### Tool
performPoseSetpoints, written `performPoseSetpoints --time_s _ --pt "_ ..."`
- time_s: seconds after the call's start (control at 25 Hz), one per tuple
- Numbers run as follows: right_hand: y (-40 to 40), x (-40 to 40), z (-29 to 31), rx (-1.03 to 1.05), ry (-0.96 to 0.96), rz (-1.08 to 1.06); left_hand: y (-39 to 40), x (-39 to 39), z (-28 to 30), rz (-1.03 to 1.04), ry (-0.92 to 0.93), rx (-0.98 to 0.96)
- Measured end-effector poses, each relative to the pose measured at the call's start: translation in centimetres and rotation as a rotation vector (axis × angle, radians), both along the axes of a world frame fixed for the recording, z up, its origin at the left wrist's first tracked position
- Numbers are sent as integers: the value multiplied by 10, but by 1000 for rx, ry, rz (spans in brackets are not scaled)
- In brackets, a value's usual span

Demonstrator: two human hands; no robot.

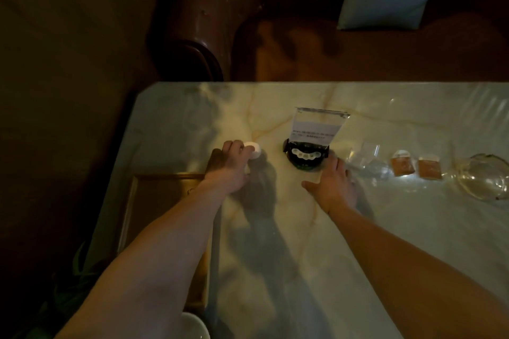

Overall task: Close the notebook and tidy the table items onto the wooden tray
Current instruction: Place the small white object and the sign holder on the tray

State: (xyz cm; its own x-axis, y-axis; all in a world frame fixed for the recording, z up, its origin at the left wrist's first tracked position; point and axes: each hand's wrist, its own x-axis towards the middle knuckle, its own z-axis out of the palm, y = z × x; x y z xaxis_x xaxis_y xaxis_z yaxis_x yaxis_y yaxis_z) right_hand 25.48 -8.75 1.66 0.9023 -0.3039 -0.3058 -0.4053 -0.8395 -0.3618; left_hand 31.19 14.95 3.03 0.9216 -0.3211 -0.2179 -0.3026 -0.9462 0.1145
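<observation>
Two hands over the marble tabletop (303,242). I see left hand (231,168) pinching a small white round thing (254,149) in its fingers (234,147), just past the wooden tray's (129,201) far corner. Right hand (334,187) flat, fingers spread, touching tabletop beside a black round holder (305,158) with a clear sign stand (316,126). Open marble between the arms. Right of it: clear plastic wrap (369,162), two orange sachets (403,163), glass ashtray (484,179). Tray sits at left tabletop edge, mostly under my left forearm. Dim light; white dish (192,325) cut off at bottom.
</observation>
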Motion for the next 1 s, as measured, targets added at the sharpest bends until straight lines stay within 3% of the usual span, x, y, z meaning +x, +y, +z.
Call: performPoseSetpoints --time_s 0.28,0.44,0.76,1.0 --pt "-9 31 -30 312 -68 -108 1 26 -25 83 122 -97" --pt "-16 42 -38 206 -115 -75 8 31 -29 142 97 -221" --pt "-21 46 -47 90 -189 30 -3 34 -36 200 39 -265" --pt "-14 47 -54 179 -212 -78 -7 35 -40 221 56 -253"
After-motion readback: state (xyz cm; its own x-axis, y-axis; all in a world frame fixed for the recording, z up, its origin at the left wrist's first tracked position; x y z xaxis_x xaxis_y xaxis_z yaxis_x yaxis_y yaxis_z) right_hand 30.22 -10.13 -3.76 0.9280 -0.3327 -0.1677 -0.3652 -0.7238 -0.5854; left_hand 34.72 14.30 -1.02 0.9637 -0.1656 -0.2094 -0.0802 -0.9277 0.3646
